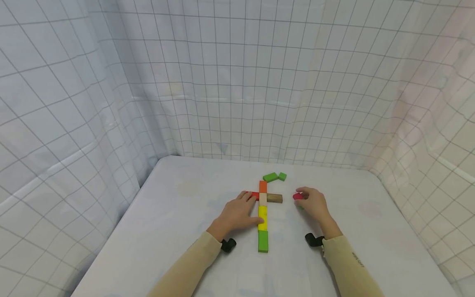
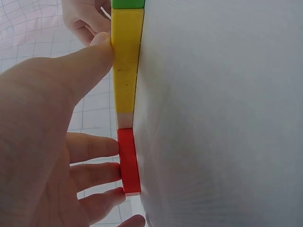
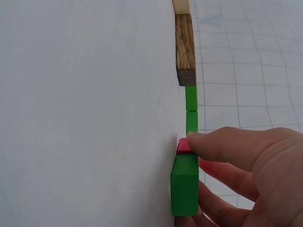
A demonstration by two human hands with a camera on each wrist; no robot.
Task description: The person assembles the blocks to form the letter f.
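Observation:
My left hand lies over a row of flat wooden blocks. Its fingertips touch the red block, and the thumb rests on the yellow block. The yellow block sits between a pale block and a green block. An orange block tops the row, and a brown wood-grain block juts out to the right. Right of that, my right hand pinches a pink block between thumb and fingers. Another green block lies beside it, mostly hidden by the hand in the head view.
Two more green pieces, a longer one and a small one, lie behind the row. The white table is bounded at the back and sides by a white gridded curtain. Black wrist mounts stick out from the sleeves.

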